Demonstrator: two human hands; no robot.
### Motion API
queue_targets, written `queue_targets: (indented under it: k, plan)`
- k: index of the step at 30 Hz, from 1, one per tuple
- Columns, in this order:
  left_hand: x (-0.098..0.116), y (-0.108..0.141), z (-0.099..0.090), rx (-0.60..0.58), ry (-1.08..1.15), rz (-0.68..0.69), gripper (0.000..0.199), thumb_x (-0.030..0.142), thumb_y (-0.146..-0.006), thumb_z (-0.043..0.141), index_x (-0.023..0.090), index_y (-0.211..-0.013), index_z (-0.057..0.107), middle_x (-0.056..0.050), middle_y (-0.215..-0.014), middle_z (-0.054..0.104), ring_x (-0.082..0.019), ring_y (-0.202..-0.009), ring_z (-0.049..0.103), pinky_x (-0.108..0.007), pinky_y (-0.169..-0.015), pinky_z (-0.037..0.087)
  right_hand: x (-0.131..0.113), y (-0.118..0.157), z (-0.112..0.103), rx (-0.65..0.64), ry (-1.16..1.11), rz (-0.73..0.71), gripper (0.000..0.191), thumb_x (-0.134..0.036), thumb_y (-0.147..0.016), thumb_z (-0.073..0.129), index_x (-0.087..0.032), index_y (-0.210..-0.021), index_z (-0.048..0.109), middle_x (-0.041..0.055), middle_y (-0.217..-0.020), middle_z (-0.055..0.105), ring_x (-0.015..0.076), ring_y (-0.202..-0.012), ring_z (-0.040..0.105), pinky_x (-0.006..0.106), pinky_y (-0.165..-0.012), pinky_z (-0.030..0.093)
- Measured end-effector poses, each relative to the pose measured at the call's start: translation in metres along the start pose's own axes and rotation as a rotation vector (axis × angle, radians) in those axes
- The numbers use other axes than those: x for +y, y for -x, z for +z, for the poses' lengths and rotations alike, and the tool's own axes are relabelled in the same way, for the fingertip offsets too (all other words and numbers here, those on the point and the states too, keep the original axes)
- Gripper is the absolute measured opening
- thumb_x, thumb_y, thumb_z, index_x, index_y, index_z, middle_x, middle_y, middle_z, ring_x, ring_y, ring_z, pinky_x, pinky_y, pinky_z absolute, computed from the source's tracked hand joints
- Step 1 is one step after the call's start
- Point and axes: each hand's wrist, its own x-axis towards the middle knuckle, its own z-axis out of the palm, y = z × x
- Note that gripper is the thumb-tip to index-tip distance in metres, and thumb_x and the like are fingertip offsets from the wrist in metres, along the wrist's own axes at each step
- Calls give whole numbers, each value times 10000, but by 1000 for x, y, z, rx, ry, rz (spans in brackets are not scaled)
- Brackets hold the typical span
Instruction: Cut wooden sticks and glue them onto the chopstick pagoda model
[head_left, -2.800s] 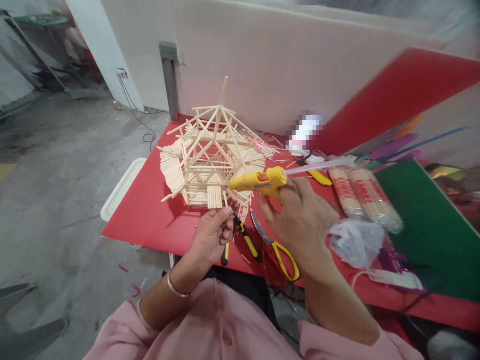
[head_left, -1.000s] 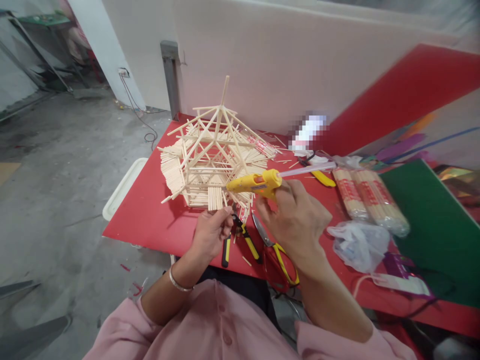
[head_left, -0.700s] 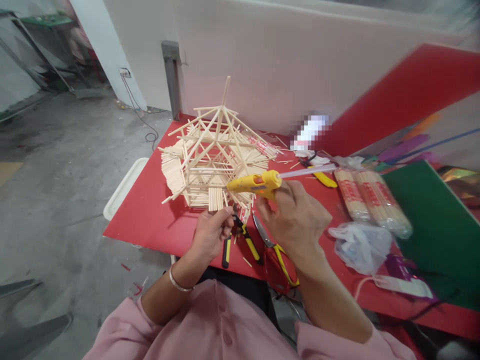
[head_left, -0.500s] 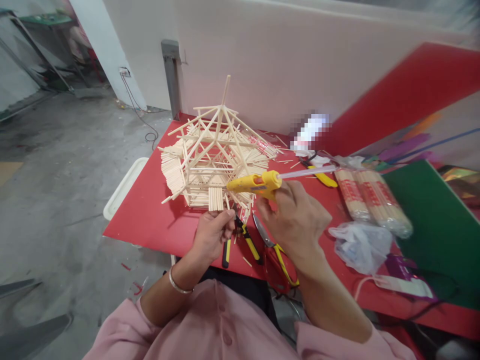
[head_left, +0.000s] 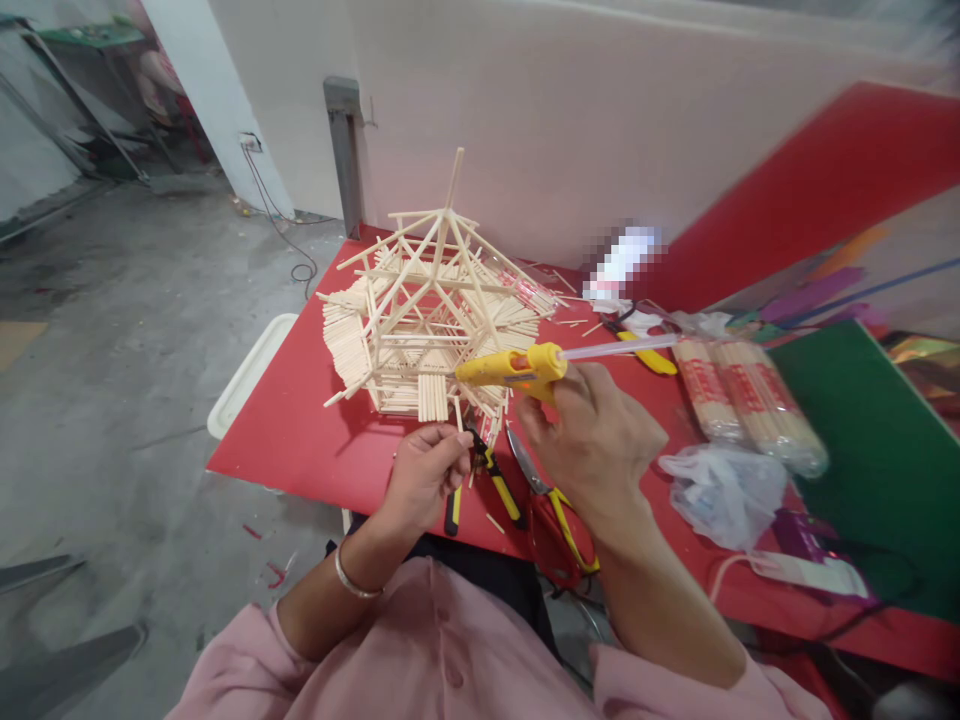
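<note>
Pliers (head_left: 505, 495), scissors (head_left: 537, 482) lie near left fingers (head_left: 452, 452).

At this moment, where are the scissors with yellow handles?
In the head view, the scissors lie right of centre at the near edge of the red table, between the pliers and the right hand.

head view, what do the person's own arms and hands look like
The left hand and right hand are ungloved. Pink sleeves leave the forearms bare. A thin silvery bangle circles the left wrist; none shows on the right wrist.
</note>
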Motion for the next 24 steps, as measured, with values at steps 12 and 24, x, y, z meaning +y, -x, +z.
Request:
queue_targets:
  k: [12, 24]
  plan:
    - [-2, 1, -7, -12, -7, 17, 338, 375, -612, 813, 153, -608, 558, 43, -447, 545, -24, -346, 389, -142, -353, 243, 0, 2, 2, -13, -2, 8, 95, -243, -817, 584, -206, -903, 607, 16, -794, 660, 132, -566, 490, 268, -554, 299]
    - [-1, 1, -5, -15, -14, 16, 351, 384, -600, 821, 148, -604, 562, 40, -450, 549, -21, -337, 389, -146, -346, 225, 1, 4, 3, 7, -14, 1, 171, -230, -801, 591, -208, -970, 603, 23, -813, 658, 135, -582, 480, 273, -548, 295]
